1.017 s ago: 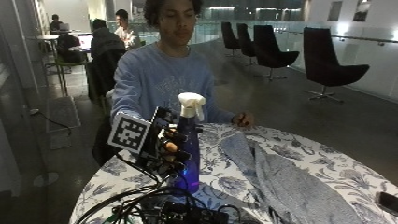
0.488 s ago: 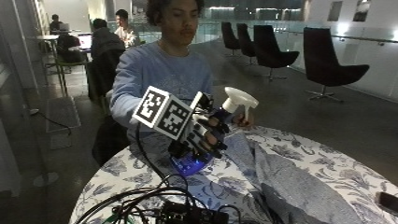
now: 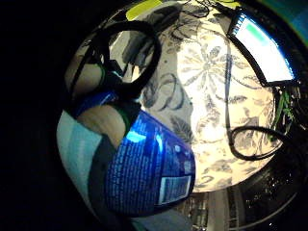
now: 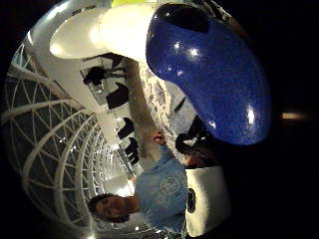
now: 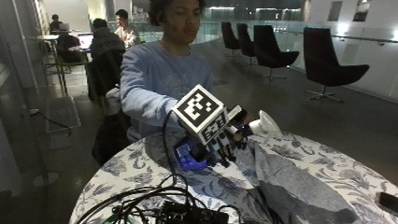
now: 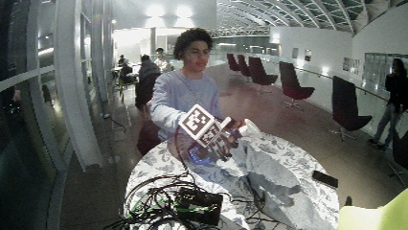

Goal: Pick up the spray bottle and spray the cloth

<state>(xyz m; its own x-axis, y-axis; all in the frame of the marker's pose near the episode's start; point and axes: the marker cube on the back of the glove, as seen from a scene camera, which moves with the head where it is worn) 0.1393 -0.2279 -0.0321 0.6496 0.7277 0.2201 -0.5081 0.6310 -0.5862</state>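
In the outside view my gloved right hand (image 5: 225, 140) grips a spray bottle tilted almost on its side above the table. Its blue body (image 5: 187, 157) points toward the person and its white spray head (image 5: 267, 125) points over the grey cloth (image 5: 295, 184), which lies crumpled on the flowered table (image 5: 133, 170). The wide view shows the same: hand (image 6: 220, 139), bottle (image 6: 199, 156), cloth (image 6: 280, 168). The blue labelled bottle (image 3: 149, 175) fills the little finger side view, with fingers (image 3: 103, 120) curled on it. The thumb side view shows the blue bottle shoulder (image 4: 214, 74) close up.
A black box with tangled cables (image 5: 187, 213) sits at the table's near edge. A dark phone (image 5: 388, 201) lies at the right edge. A lit screen (image 3: 264, 48) lies on the table. Black chairs (image 5: 330, 65) stand behind.
The bottle went from upright to tilted, its spray head swinging right toward the cloth. My hand moved right and a little lower with it.
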